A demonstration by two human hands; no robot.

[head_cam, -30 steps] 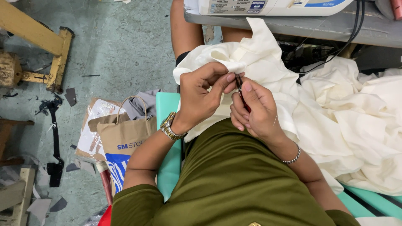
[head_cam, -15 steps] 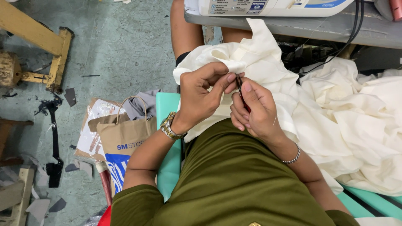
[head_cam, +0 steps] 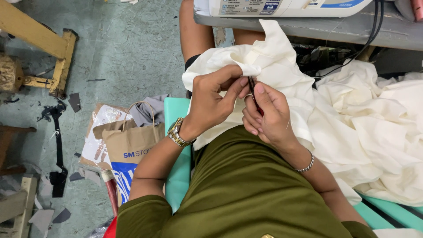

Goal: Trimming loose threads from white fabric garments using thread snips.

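Hands meet over the lap, unchanged from the two earlier pictures: no finger, fold or tool has shifted. The left hand, with a gold metal wristwatch on its wrist, pinches a folded edge of the cream cotton cloth between thumb and fingertips. The right hand, with a thin silver chain bracelet on its wrist, is closed around a small dark metal thread snip, whose tip touches the pinched fold just beside the left thumb. The cloth lies across the person's knees below the near edge of the grey sewing table, and the rest of it spills in a heap to the right over the turquoise bench. On the table's top sits a white sewing machine. On the green concrete floor to the left stands a brown paper carrier bag, beside the bench, with dark fabric scraps near it.
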